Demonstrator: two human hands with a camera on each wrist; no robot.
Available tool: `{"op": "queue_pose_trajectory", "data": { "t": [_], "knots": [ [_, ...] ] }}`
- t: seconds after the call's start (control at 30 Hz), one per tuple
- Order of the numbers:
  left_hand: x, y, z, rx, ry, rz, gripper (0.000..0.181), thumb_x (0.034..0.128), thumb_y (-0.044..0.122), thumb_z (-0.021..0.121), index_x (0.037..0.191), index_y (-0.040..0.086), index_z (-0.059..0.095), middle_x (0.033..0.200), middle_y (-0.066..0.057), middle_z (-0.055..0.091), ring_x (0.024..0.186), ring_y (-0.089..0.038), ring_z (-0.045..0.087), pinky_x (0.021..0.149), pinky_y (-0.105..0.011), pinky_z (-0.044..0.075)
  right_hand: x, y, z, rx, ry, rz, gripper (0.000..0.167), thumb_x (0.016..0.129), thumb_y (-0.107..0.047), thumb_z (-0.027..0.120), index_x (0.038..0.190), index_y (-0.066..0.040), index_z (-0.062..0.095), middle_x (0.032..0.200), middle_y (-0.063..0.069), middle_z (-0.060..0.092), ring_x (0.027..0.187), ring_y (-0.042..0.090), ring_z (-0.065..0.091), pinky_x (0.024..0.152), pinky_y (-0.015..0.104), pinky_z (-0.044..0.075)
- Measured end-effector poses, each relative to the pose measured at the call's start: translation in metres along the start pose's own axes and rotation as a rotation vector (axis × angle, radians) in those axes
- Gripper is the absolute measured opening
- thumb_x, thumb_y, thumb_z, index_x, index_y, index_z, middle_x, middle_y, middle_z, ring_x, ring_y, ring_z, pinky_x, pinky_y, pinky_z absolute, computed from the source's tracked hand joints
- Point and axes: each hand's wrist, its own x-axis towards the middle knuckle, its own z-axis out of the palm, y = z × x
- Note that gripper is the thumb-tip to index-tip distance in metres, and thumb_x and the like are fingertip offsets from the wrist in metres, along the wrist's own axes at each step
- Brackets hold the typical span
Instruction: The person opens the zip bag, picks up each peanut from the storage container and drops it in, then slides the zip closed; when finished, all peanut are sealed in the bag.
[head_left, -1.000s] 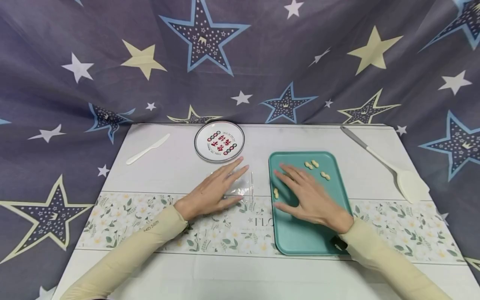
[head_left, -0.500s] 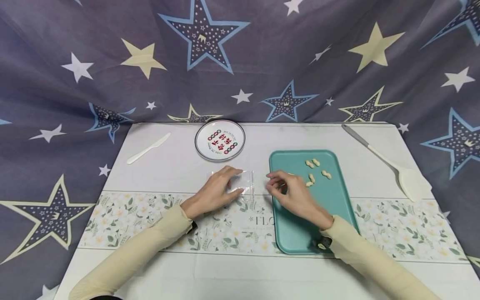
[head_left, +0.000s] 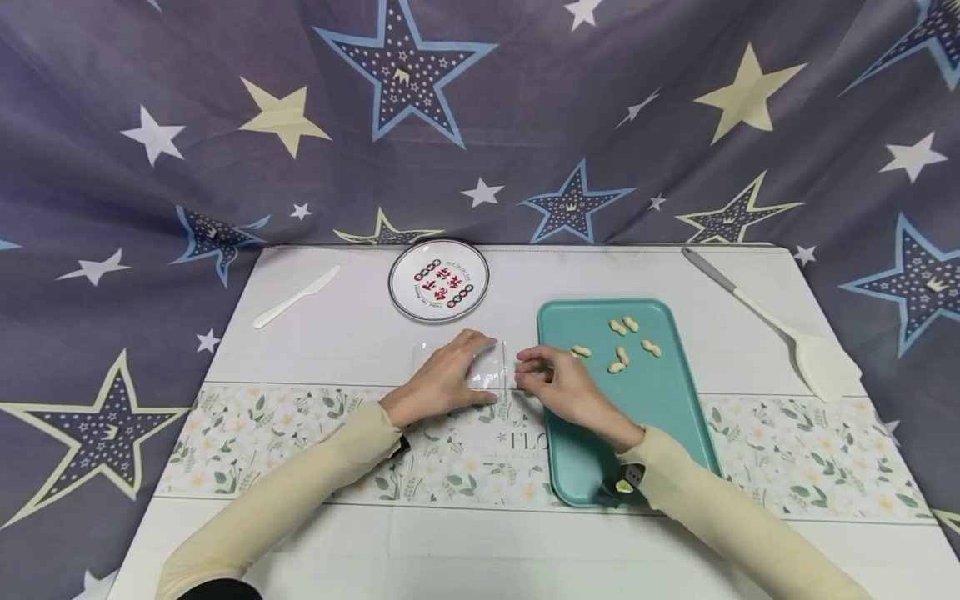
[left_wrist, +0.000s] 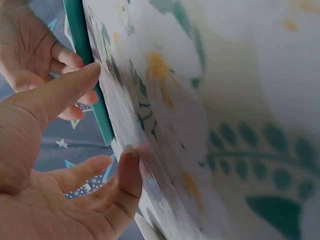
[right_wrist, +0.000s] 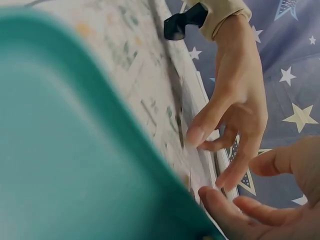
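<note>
A clear plastic bag [head_left: 487, 367] lies flat on the table left of the teal tray [head_left: 573, 321]. My left hand [head_left: 442, 379] is over the bag, thumb and fingers spread apart; in the left wrist view, its fingertips [left_wrist: 131, 157] come down at the clear film. Just right of the bag, my right hand [head_left: 562, 387] hovers at the tray's left edge. Its fingers are loosely bent, and the right wrist view shows a gap between thumb and fingers with nothing held. Several peanuts in their shells [head_left: 651, 347] lie in the upper half of the tray.
Behind the bag stands a white plate [head_left: 438, 281] with red print. A white plastic knife [head_left: 296, 297] lies at the back left. On the right rests a white spatula [head_left: 813, 362] with a grey handle end. A star-patterned cloth [head_left: 480, 125] hangs behind the table.
My right hand has moved left from over the tray to beside the bag, its spread fingers now bent. Peanuts it covered now show. My left hand has shifted slightly right over the bag.
</note>
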Motion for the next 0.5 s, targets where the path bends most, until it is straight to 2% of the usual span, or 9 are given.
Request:
{"op": "queue_pose_trajectory", "data": {
  "t": [0.23,0.5],
  "knots": [
    [0.005,0.002,0.002,0.011,-0.035,-0.027,0.098,0.0758,0.034,0.094,0.155,0.006,0.044,0.148,-0.013,0.052,0.136,-0.033,0.055,0.119,-0.048,0.046,0.006,-0.007,0.009,0.058,0.003,0.116,0.048,0.098,-0.019,0.067,0.142,-0.001,0.058,0.128,0.018,0.071,0.104,0.028,0.072,0.087,0.034,0.061],
    [0.009,0.0,0.002,0.001,-0.046,-0.066,0.106,0.0733,0.035,0.096,0.157,0.001,0.041,0.14,-0.015,0.048,0.116,-0.03,0.06,0.104,-0.043,0.055,0.011,-0.013,0.017,0.217,-0.002,0.204,0.056,0.096,-0.012,0.065,0.148,0.003,0.049,0.134,0.022,0.065,0.106,0.027,0.071,0.09,0.034,0.063]
  ]
}}
